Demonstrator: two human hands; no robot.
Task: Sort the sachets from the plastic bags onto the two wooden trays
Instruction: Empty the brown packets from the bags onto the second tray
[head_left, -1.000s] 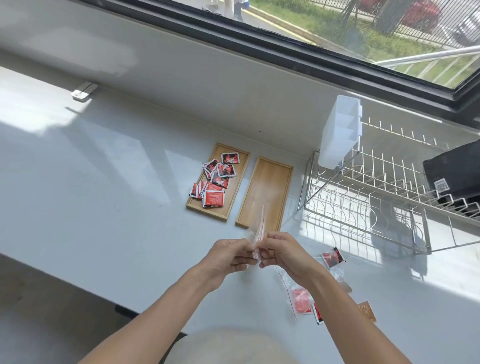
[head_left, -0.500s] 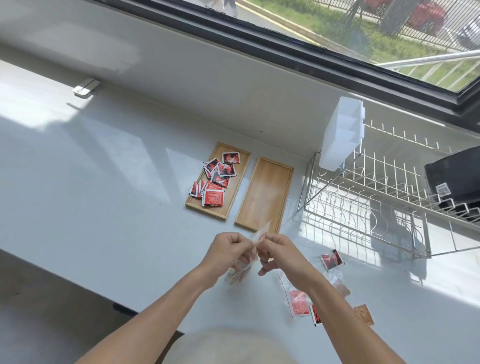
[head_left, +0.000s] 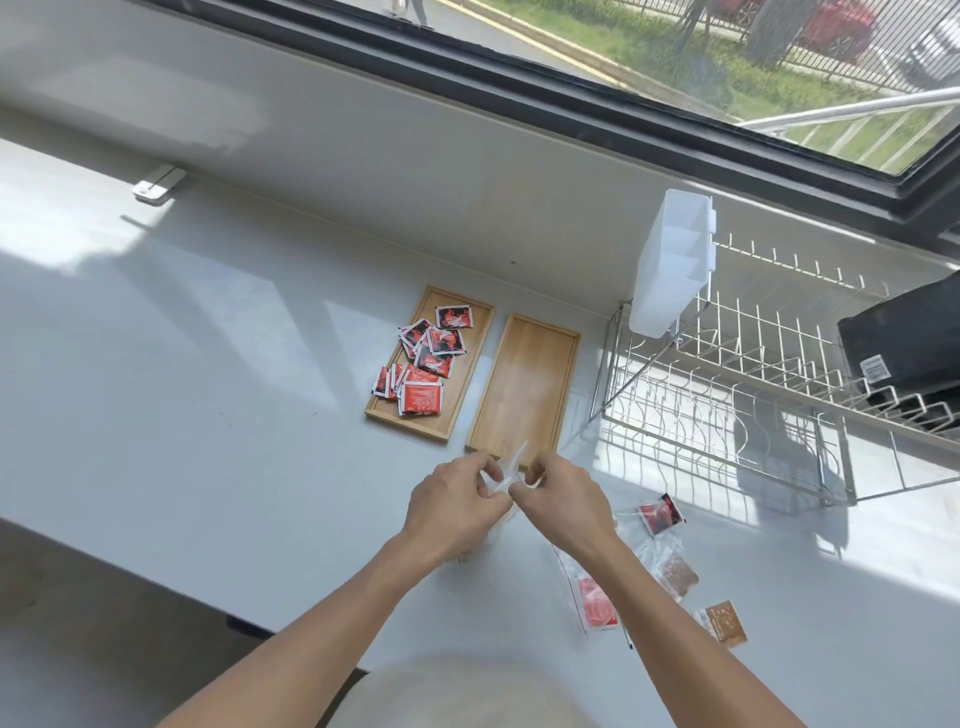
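Clear plastic bag (head_left: 501, 475) pinched at its top between left hand (head_left: 452, 506) and right hand (head_left: 563, 501), thumbs and forefingers closed on the film, held just above the counter at the near end of the right wooden tray (head_left: 524, 384). Bag film transparent, crumpled, its lower part hidden behind the left hand; contents not discernible. Left wooden tray (head_left: 478, 364) touching or just beside the right tray, carrying a loose heap of red-and-black sachets (head_left: 423, 364); right tray bare. More plastic bags (head_left: 587, 597) lying flat on the counter to the right of the right forearm, with red sachets and brown sachets (head_left: 724, 623) inside or beside them. White counter (head_left: 208, 389), sunlit in patches, under a dark-framed window (head_left: 571, 98). Wire dish rack (head_left: 727, 415) at right, with a white plastic caddy (head_left: 670, 265) hung on its corner.
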